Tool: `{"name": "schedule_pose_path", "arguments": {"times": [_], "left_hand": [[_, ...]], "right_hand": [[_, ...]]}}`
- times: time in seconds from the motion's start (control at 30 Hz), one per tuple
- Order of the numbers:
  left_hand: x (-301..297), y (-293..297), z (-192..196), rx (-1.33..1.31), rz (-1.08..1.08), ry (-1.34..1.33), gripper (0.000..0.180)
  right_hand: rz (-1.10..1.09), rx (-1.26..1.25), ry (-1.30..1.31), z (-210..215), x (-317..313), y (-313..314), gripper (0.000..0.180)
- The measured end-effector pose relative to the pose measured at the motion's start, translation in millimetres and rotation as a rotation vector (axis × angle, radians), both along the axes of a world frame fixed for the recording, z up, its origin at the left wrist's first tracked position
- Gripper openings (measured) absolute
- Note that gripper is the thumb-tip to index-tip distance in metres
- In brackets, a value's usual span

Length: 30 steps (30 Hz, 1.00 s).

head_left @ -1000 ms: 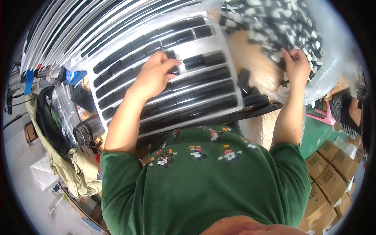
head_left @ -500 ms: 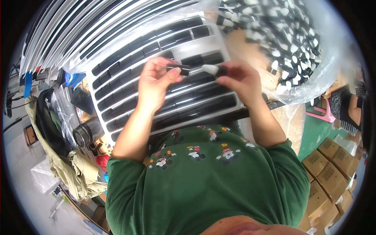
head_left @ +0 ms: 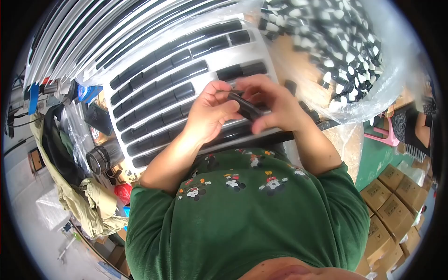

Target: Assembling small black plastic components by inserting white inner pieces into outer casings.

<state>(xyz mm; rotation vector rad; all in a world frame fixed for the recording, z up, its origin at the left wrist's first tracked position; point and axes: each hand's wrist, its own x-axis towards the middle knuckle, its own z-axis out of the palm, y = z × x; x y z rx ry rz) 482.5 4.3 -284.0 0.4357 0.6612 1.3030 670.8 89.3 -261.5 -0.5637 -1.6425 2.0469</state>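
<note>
One dark, glossy tube (head_left: 246, 106) runs slanting between my two hands, over the tray of black tubes. My left hand (head_left: 211, 113) pinches its upper left end with thumb and fingers. On its lower right end, my right hand (head_left: 273, 103) is closed with the thumb below and the fingers curled over the top. No white tip shows on the tube now. Beneath my hands, the white tray (head_left: 235, 55) holds rows of short black tubes (head_left: 179, 93) laid end to end. My hands hide part of the lower rows.
A clear plastic bag (head_left: 389, 88) at the upper right holds many black caps with white tips (head_left: 347, 58). Stacked trays (head_left: 88, 37) rise at the upper left. A lidded jar (head_left: 100, 160) stands left of the tray. Cardboard boxes (head_left: 396, 210) fill the lower right.
The separate black tube and white-tipped black piece have come together end to end, and the white tip has gone from sight. My left hand moved right and slightly down.
</note>
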Motion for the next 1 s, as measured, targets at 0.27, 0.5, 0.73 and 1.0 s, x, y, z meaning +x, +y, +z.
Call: {"name": "schedule_pose_path", "arguments": {"times": [0.27,0.5,0.73,1.0], "left_hand": [[23,-8,4,-0.08,-0.071,-0.221,0.042],[36,-11,9,-0.03,0.003,-0.223,0.037],[-32,2,-14,0.027,0.417,1.139,0.021],[-42,30,-25,0.298,0.623,2.051,0.016]], "right_hand": [[0.213,-0.004,0.065,-6,4,-3,0.09],[-0.124,0.265,0.025,-7,4,-25,0.075],[-0.654,0.785,-0.787,0,86,35,0.027],[-0.662,0.973,-1.145,-37,123,46,0.022]]}}
